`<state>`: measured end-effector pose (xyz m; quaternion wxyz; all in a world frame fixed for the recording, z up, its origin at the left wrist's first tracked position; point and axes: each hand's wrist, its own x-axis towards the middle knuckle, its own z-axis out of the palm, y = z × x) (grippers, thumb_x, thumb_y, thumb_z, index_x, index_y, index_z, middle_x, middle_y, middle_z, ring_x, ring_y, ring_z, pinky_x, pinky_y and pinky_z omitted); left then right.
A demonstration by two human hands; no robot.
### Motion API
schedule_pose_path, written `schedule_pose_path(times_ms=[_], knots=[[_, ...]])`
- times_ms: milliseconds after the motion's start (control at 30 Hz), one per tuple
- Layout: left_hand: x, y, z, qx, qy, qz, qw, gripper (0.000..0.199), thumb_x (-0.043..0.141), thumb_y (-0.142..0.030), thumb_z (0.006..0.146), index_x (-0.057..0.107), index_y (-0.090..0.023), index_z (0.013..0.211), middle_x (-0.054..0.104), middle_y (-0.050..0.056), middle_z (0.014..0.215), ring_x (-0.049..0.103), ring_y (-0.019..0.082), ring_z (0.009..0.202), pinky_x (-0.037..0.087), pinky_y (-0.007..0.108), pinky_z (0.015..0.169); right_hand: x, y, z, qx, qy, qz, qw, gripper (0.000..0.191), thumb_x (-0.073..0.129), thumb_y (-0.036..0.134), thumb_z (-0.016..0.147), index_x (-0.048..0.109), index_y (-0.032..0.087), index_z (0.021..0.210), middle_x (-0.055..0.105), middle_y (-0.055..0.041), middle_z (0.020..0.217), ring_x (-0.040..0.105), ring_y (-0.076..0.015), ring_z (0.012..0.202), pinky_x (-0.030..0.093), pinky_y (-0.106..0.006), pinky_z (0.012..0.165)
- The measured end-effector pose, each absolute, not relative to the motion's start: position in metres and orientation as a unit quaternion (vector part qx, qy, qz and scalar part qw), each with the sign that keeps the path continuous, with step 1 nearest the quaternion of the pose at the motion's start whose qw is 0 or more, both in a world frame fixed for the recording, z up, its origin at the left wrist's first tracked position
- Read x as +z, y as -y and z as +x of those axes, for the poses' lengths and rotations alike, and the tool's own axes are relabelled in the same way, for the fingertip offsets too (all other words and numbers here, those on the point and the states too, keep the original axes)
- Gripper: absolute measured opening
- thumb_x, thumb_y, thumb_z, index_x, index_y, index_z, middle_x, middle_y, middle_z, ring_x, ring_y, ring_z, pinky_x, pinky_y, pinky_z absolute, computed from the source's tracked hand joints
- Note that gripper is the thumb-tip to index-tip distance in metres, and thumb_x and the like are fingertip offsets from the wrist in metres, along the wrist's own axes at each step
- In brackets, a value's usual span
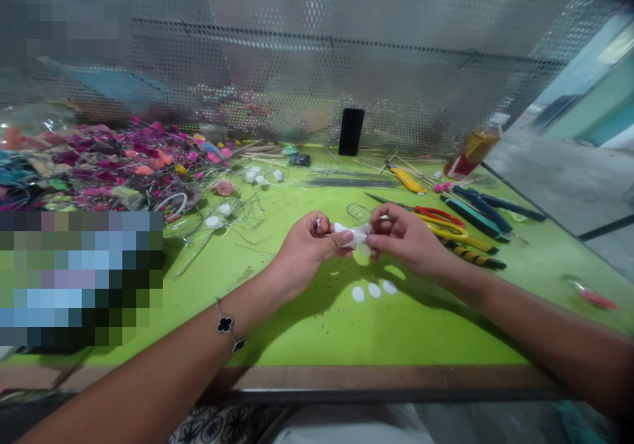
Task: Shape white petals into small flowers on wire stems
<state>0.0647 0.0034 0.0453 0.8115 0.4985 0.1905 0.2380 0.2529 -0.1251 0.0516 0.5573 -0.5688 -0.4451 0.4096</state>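
Between both hands, above the green tabletop (277,325), is a soft white piece (352,230) that looks like thin fabric or tissue. My left hand (317,242) pinches its left part, with the thumb lying across it. The fingertips of my right hand (399,236) grip the right end. Just below the hands, three small white oval pieces (375,290) lie in a row on the table. Scissors with red handles (440,217) lie under and beyond my right hand, their dark blade pointing left.
Pliers (480,209), yellow handles (470,238) and a yellow cutter (407,180) lie at the right. A bottle (475,147) and a phone (351,132) stand at the back. Pink and purple craft flowers (123,156) pile up at left, near wires with white tufts (214,221).
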Motion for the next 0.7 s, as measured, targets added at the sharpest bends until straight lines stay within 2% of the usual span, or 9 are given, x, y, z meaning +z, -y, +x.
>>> schedule_pose_path(times_ms=[100,200,333,533,600,700], knots=[[0.0423,-0.0046,0.0641,0.238,-0.185,0.499,0.813,0.039,0.09,-0.019,0.086,0.051,-0.02,0.088,0.073,0.0,0.086,0.08,0.019,0.086,0.064,0.032,0.077,0.0534,0.1275,0.2534,0.283,0.502,-0.606,0.549,0.029,0.093,0.036,0.083,0.069,0.022,0.089,0.077,-0.0015,0.085,0.072,-0.0153,0.063,0.062,-0.029,0.059],[0.042,-0.0063,0.0624,0.225,-0.192,0.504,0.811,0.037,0.087,-0.017,0.088,0.05,-0.02,0.089,0.075,0.001,0.091,0.081,0.019,0.089,0.066,0.036,0.085,0.0517,0.131,0.2556,0.189,0.567,-0.638,0.486,0.021,0.086,0.041,0.091,0.084,0.022,0.099,0.082,-0.0058,0.086,0.069,-0.0165,0.063,0.058,-0.03,0.056],[0.0434,-0.0065,0.0614,0.213,-0.215,0.513,0.803,0.036,0.085,-0.013,0.088,0.05,-0.02,0.087,0.073,0.0,0.088,0.079,0.018,0.085,0.065,0.037,0.083,0.0487,0.1326,0.2576,0.165,0.6,-0.633,0.46,0.026,0.089,0.044,0.089,0.09,0.027,0.109,0.087,-0.0081,0.101,0.076,-0.0223,0.075,0.064,-0.036,0.065],[0.0393,-0.0026,0.0616,0.212,-0.24,0.551,0.77,0.045,0.091,-0.017,0.083,0.046,-0.021,0.08,0.063,-0.006,0.071,0.064,0.01,0.066,0.053,0.025,0.066,0.048,0.1316,0.2528,0.146,0.634,-0.613,0.448,0.021,0.088,0.041,0.092,0.09,0.03,0.11,0.087,-0.0081,0.105,0.08,-0.0251,0.085,0.067,-0.041,0.074],[0.0399,-0.0013,0.0621,0.204,-0.233,0.539,0.783,0.049,0.092,-0.017,0.082,0.044,-0.022,0.079,0.062,-0.007,0.069,0.065,0.011,0.066,0.055,0.027,0.068,0.0481,0.132,0.2512,0.1,0.661,-0.597,0.443,0.015,0.085,0.04,0.094,0.09,0.03,0.103,0.087,-0.0076,0.102,0.08,-0.0258,0.087,0.068,-0.043,0.078],[0.0448,-0.001,0.0626,0.191,-0.207,0.505,0.816,0.049,0.092,-0.018,0.081,0.043,-0.022,0.078,0.067,-0.004,0.073,0.075,0.016,0.077,0.062,0.035,0.08,0.0492,0.1336,0.2494,0.041,0.675,-0.589,0.443,0.013,0.082,0.039,0.096,0.089,0.028,0.095,0.085,-0.0077,0.096,0.079,-0.025,0.083,0.068,-0.042,0.075]])
